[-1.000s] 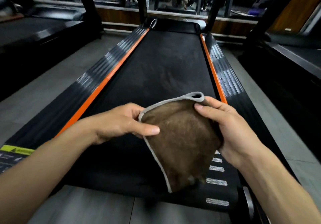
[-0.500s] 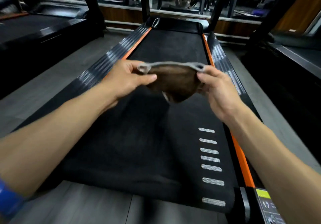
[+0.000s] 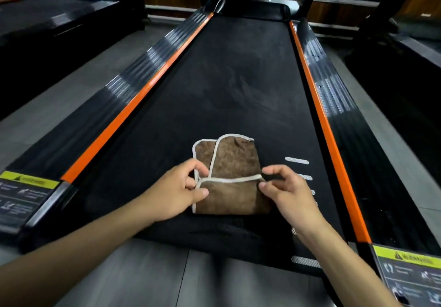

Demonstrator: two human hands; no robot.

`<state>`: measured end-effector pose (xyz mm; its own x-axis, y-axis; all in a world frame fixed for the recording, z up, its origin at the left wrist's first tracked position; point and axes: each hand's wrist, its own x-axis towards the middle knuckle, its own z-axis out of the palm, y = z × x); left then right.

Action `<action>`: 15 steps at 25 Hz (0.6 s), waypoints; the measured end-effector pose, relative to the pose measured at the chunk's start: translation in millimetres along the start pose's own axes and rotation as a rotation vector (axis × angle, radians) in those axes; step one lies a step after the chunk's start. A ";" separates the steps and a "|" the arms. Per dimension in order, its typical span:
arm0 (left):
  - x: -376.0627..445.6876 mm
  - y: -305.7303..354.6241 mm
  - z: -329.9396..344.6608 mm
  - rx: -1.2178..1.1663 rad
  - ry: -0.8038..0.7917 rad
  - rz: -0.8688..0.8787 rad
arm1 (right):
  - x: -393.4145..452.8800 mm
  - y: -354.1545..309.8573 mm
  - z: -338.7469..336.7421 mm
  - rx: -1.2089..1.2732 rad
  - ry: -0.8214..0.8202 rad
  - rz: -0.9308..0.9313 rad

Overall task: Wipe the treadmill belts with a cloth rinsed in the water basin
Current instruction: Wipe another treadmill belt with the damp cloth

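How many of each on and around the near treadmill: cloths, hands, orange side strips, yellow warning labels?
Folded brown cloth with pale trim: 1
Bare hands: 2, left hand, right hand
Orange side strips: 2, left, right
Yellow warning labels: 2, left, right
Total: 7

Cloth (image 3: 230, 178): brown, pale-edged, folded, flat on black belt (image 3: 238, 87), lower centre.
Left hand (image 3: 177, 193): pinching left edge.
Right hand (image 3: 290, 193): pinching right edge.
Side rails (image 3: 133, 106): orange-striped, both sides.
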<state>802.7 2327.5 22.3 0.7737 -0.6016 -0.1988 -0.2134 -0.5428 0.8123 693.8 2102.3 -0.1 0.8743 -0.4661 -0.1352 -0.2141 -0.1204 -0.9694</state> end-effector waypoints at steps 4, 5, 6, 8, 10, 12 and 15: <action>7.3 1.9 -0.7 0.479 0.204 0.250 | 17.5 -3.3 -1.4 -0.566 0.054 -0.411; 5.0 1.4 1.0 0.624 0.145 0.337 | 15.8 -1.6 -6.1 -0.691 -0.067 -0.539; 2.7 -0.1 4.5 0.746 0.066 0.378 | 13.5 0.9 -9.3 -0.833 -0.209 -0.608; -1.7 -0.5 12.6 0.832 -0.014 0.367 | 7.7 6.4 -11.1 -1.067 -0.342 -0.616; -1.7 -1.6 16.2 0.799 0.044 0.389 | 3.4 7.0 -9.9 -1.101 -0.258 -0.675; -6.9 5.2 13.1 0.778 0.093 0.402 | -5.2 0.1 -8.5 -1.054 -0.232 -0.723; -21.9 18.4 -0.5 0.444 -0.059 0.249 | -22.3 -16.7 -14.1 -0.766 -0.381 -0.553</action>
<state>782.1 2331.0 41.9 0.6348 -0.7694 -0.0705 -0.6294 -0.5679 0.5304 671.7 2102.4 22.0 0.9872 0.1192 0.1060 0.1579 -0.8252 -0.5423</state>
